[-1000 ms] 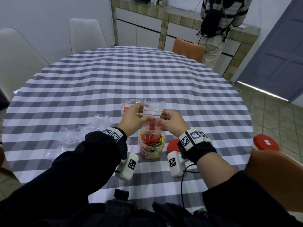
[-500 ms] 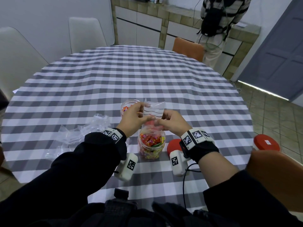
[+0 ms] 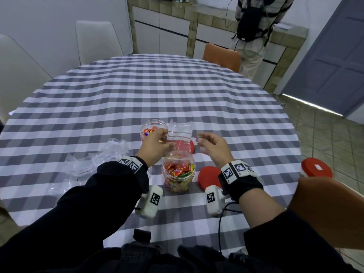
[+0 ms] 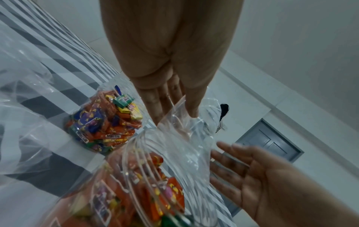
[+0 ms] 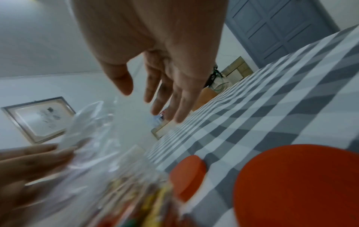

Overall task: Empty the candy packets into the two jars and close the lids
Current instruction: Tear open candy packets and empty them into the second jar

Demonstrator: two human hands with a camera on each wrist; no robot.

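Over the near jar (image 3: 178,174), which is filled with wrapped candies, my left hand (image 3: 167,141) pinches a clear, empty-looking candy packet (image 3: 180,133) by its left edge. My right hand (image 3: 201,139) hovers just right of the packet with its fingers spread, holding nothing. The far jar (image 3: 153,129), open and holding fewer candies, stands behind my left hand. One red lid (image 3: 208,177) lies right of the near jar and another red lid (image 3: 190,146) lies behind the packet. In the left wrist view the thumb and fingers (image 4: 191,107) clamp the packet (image 4: 180,138) above both jars.
A heap of crumpled empty packets (image 3: 94,160) lies on the checked tablecloth (image 3: 177,91) to the left. A third red lid (image 3: 316,169) sits at the table's right edge by an orange chair back (image 3: 331,209). A person (image 3: 256,26) stands at the far counter.
My right hand has let go of the packet and drawn away to the right with its fingers spread. My left hand still holds the packet above the near jar.
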